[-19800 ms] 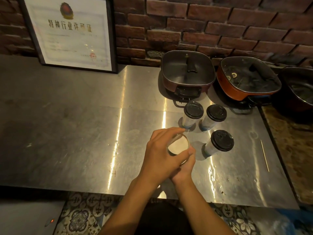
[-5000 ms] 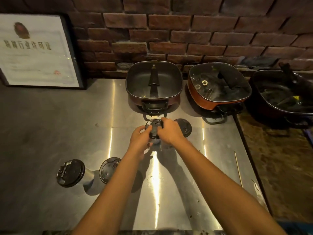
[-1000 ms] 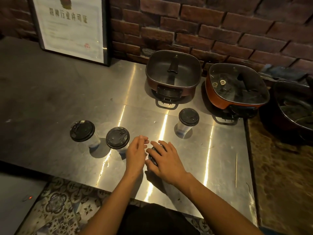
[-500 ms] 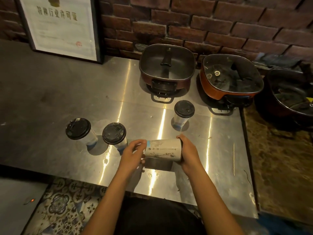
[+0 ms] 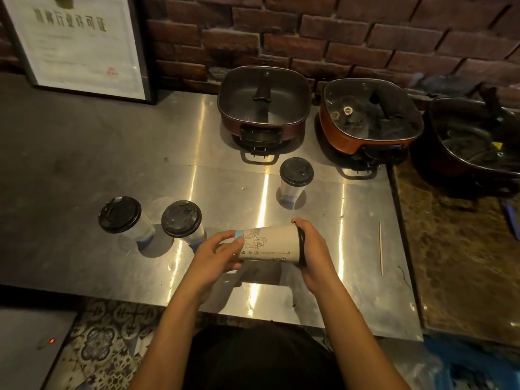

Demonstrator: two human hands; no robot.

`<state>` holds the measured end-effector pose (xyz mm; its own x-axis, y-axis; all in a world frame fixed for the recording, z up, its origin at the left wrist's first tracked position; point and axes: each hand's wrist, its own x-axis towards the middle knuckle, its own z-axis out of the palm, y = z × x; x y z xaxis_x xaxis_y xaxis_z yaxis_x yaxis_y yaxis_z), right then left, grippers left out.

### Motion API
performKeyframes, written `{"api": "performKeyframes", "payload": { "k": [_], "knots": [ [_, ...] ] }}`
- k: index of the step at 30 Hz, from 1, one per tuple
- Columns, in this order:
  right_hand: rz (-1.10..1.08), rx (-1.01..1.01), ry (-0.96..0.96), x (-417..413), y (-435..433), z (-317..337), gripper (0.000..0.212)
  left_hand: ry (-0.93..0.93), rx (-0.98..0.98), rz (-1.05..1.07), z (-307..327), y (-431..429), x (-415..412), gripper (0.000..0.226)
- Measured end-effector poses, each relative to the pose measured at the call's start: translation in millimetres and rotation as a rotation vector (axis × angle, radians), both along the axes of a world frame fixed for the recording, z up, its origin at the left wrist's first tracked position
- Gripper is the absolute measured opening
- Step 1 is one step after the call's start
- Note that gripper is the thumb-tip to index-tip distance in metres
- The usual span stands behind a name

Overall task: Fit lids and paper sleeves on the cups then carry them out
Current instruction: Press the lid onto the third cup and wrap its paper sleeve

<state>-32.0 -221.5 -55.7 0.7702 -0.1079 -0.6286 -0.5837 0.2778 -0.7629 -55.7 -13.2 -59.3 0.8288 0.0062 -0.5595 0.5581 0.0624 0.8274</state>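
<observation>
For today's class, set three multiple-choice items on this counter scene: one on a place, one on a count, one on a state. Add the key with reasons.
1. Where does the wooden stick lie?
A. on the steel counter, right of the right hand
B. inside a pan
C. on the floor tiles

2. How many lidded cups stand on the counter?
A. two
B. three
C. five

3. How is the held paper cup turned?
A. upright
B. on its side
C. upside down

Key:
1 A: it lies near the counter's right edge.
2 B: two stand at the left, one near the electric pot.
3 B: the left hand grips its base, the right its black lid.
</observation>
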Motion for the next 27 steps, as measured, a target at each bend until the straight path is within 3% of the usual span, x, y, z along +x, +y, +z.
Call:
{"api": "performKeyframes", "payload": {
  "k": [16, 23, 27],
  "knots": [
    [0.036, -0.007, -0.014, 1, 6, -10, 0.026, -0.004, 0.021, 0.029, 11, 10, 5, 0.031],
    [-0.001, -0.004, -0.061, 3, 4, -10, 0.028, 0.047, 0.08, 0.004, 17, 10, 9, 0.043],
    [0.003, -0.02, -0.072, 3, 4, -9, 0.032, 0.044, -0.032, 0.006, 25, 15, 11, 0.042]
  ]
}}
